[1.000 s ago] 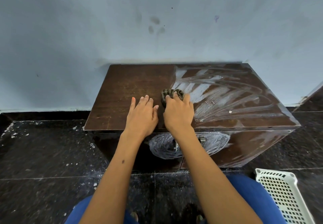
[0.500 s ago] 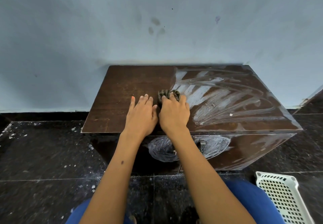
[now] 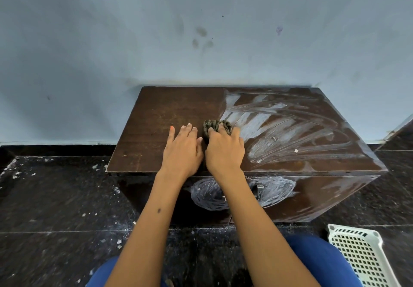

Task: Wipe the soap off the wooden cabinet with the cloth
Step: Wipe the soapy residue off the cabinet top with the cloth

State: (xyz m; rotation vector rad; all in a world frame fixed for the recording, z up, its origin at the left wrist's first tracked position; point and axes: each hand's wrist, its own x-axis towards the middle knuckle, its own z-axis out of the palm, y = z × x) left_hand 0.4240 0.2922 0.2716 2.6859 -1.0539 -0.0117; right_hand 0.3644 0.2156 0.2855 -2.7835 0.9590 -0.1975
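Observation:
A low dark wooden cabinet (image 3: 156,116) stands against the wall. White soap streaks (image 3: 279,128) cover the right half of its top, and a soap smear (image 3: 274,188) marks the front around the metal handle. The left half of the top is bare wood. My right hand (image 3: 224,150) grips a bunched dark olive cloth (image 3: 214,125) and presses it on the top at the edge of the soap. My left hand (image 3: 182,149) lies flat on the bare wood, fingers straight, right beside the right hand.
A pale blue wall (image 3: 201,29) rises right behind the cabinet. The black tiled floor (image 3: 55,197) is littered with white flecks. A white perforated plastic basket (image 3: 362,253) sits on the floor at the lower right. My blue-clad knees (image 3: 312,257) are near the cabinet front.
My right hand slid the cloth a little to the left across the top and now sits close against my left hand. The left hand stayed put.

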